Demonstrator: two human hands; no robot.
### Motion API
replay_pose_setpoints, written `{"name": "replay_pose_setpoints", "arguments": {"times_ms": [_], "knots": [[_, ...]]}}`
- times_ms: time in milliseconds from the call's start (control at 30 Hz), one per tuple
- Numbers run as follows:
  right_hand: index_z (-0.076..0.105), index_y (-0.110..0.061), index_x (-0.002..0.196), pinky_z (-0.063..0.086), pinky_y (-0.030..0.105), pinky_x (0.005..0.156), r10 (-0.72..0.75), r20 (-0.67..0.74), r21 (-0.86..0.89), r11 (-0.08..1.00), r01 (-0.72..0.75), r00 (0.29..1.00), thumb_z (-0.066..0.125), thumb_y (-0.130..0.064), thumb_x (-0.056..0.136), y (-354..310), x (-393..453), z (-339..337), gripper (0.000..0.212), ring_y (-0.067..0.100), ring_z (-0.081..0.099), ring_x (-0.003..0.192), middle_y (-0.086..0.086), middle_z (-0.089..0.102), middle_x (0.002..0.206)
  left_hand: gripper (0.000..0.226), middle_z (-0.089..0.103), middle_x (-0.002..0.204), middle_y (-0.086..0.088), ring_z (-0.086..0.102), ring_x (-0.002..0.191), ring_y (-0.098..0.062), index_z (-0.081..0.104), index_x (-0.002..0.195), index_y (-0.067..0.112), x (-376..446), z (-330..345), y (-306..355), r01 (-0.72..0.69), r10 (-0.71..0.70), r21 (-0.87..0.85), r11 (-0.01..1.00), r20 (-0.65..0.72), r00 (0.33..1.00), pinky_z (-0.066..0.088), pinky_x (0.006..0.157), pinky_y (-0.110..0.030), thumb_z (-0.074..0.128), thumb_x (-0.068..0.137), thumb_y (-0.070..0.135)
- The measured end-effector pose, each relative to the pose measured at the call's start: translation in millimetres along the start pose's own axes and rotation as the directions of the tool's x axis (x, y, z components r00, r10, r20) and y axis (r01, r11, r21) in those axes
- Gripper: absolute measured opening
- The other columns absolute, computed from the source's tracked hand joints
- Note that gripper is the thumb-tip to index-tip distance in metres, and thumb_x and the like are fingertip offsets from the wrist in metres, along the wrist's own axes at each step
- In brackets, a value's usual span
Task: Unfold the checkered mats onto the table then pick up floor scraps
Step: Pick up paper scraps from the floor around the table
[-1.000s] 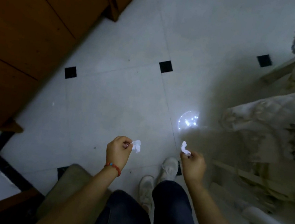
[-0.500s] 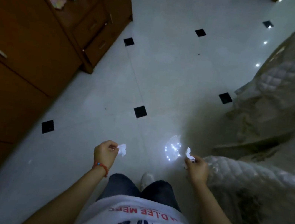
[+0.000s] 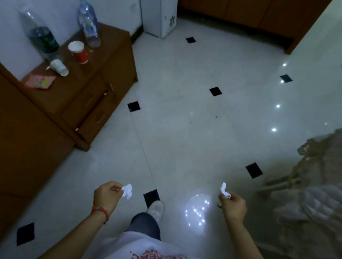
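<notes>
Scraps were what the job had come down to by then, and two of them were already off the floor. One small crumpled white scrap [image 3: 127, 190] stuck out at about two o'clock from the left hand [image 3: 107, 195], pinched at its near edge between the thumb and the curled fingertips [image 3: 115, 188], with most of the paper standing free beyond them. The other scrap [image 3: 224, 190], a thin twisted strip, rose at roughly eleven o'clock from the right hand [image 3: 232, 208], held by its lower end between thumb and forefinger, the remaining fingers folded loosely under.

Both hands hung at waist height above the pale tiled floor [image 3: 189, 121], well apart from each other, one shoe [image 3: 155, 209] showing between them. I could see no checkered mats and no table from where the camera looked, so I could not tell whether the unfolding part was done; I judged it likely behind them, since the person was on to scraps. On the tiles ahead I saw only a tiny dark speck toward twelve o'clock, too small to call a scrap. What seemed left was to find somewhere to drop the two pieces.

At ten o'clock a low wooden cabinet [image 3: 96, 85] carried bottles and paper cups.
</notes>
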State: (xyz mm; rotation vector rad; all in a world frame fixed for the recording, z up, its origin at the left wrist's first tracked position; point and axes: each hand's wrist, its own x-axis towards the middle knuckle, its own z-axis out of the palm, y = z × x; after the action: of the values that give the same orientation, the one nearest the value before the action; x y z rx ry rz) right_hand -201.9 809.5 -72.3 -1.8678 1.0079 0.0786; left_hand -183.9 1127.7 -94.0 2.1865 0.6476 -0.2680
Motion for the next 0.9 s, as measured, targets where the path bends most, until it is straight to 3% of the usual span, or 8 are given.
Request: {"name": "replay_pose_setpoints", "arguments": {"times_ms": [100,233,367,433,567,700,833,900], "knots": [[0.031,-0.020,0.041,0.034,0.005,0.039,0.013,-0.049,-0.008,1.000,-0.014,0.999,0.057,-0.038,0.088,-36,38,13,0.056,0.011,0.060,0.050,-0.008,0.039,0.023,0.015,0.068,0.076,-0.018,0.056,0.072,-0.024,0.068,0.069,0.002,64,7,51,-0.053,0.049,0.047,0.997,0.078,0.996,0.036,0.058,-0.022,0.057,0.076,-0.005],[0.039,-0.016,0.043,0.036,0.022,0.047,0.109,-0.072,0.020,0.994,-0.108,0.991,0.055,-0.039,0.088,-56,83,15,0.053,0.010,0.057,0.050,-0.010,0.044,0.031,0.012,0.069,0.083,-0.020,0.056,0.075,-0.021,0.069,0.076,-0.004,131,37,134,-0.167,0.144,0.093,0.982,0.212,0.967,0.038,0.068,-0.023,0.057,0.078,-0.005],[0.060,0.006,0.061,0.043,0.031,0.064,0.246,-0.133,0.083,0.968,-0.237,0.960,0.057,-0.030,0.088,-50,134,5,0.046,0.039,0.063,0.070,0.023,0.064,0.062,0.008,0.070,0.080,-0.022,0.059,0.074,-0.023,0.069,0.075,-0.004,188,87,222,-0.297,0.264,0.072,0.952,0.299,0.917,0.038,0.067,-0.023,0.061,0.074,-0.006],[0.062,0.008,0.068,0.043,0.028,0.062,0.287,-0.170,0.113,0.956,-0.270,0.943,0.055,-0.037,0.088,-50,165,0,0.050,0.042,0.063,0.076,0.029,0.065,0.070,0.008,0.071,0.080,-0.022,0.063,0.078,-0.027,0.070,0.076,-0.004,217,117,268,-0.346,0.311,0.058,0.937,0.315,0.897,0.041,0.069,-0.026,0.063,0.072,-0.006],[0.064,0.000,0.060,0.041,0.029,0.063,0.344,-0.227,0.154,0.937,-0.315,0.911,0.051,-0.042,0.089,-77,239,-18,0.053,0.036,0.063,0.071,0.020,0.068,0.066,0.012,0.070,0.083,-0.023,0.062,0.077,-0.027,0.070,0.080,-0.004,263,167,349,-0.322,0.303,0.008,0.947,0.313,0.900,0.046,0.076,-0.031,0.063,0.071,-0.007],[0.060,0.002,0.055,0.037,0.025,0.056,0.356,-0.218,0.153,0.932,-0.328,0.909,0.052,-0.034,0.090,-129,326,-33,0.051,0.030,0.061,0.063,0.016,0.066,0.060,0.012,0.068,0.081,-0.017,0.058,0.075,-0.022,0.069,0.078,-0.003,303,202,410,-0.337,0.309,0.022,0.941,0.349,0.885,0.042,0.066,-0.022,0.060,0.074,-0.009],[0.047,0.008,0.054,0.034,0.007,0.037,0.290,-0.250,0.142,0.955,-0.262,0.924,0.054,-0.031,0.090,-199,406,-46,0.054,0.000,0.047,0.033,-0.003,0.043,0.033,0.011,0.063,0.073,-0.010,0.055,0.071,-0.022,0.068,0.073,-0.002,346,230,466,-0.318,0.277,0.059,0.946,0.357,0.892,0.038,0.057,-0.018,0.059,0.075,-0.007],[0.036,-0.003,0.049,0.035,0.006,0.040,0.237,-0.286,0.147,0.968,-0.202,0.928,0.055,-0.031,0.090,-228,444,-51,0.053,-0.003,0.047,0.029,-0.002,0.031,0.027,0.014,0.062,0.068,-0.010,0.054,0.068,-0.021,0.067,0.066,0.001,367,245,489,-0.308,0.253,0.098,0.946,0.369,0.894,0.038,0.056,-0.022,0.059,0.076,-0.004]]}}
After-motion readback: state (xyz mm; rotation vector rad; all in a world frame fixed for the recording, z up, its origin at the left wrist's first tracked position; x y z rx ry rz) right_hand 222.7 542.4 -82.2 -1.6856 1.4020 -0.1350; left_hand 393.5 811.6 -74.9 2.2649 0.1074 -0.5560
